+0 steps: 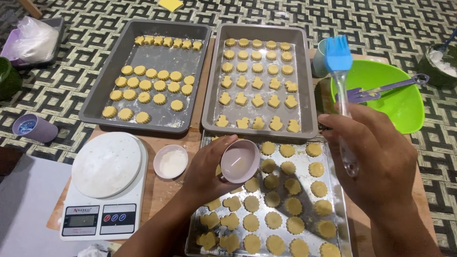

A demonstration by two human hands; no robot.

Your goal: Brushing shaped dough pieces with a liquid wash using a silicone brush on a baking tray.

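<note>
Hands grasp things: left hand (pixel 207 171) a seemingly empty pink bowl (pixel 240 161), right hand (pixel 376 157) a pastry brush (pixel 339 64).

A home baking spot on a patterned floor mat (pixel 71 81): trays of raw cookies (pixel 259 81) at twelve o'clock, a kitchen scale (pixel 102 209) at eight o'clock, a green bowl (pixel 404 102) at two.

glossy pink plastic cup (pixel 240 161) | clear-handled brush (pixel 342 95), blue silicone bristles | shiny metal tray (pixel 333 190) | matt grey pans (pixel 166 62)

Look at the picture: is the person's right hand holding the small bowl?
No, the left hand holds the small bowl; the right hand holds a blue brush.
</note>
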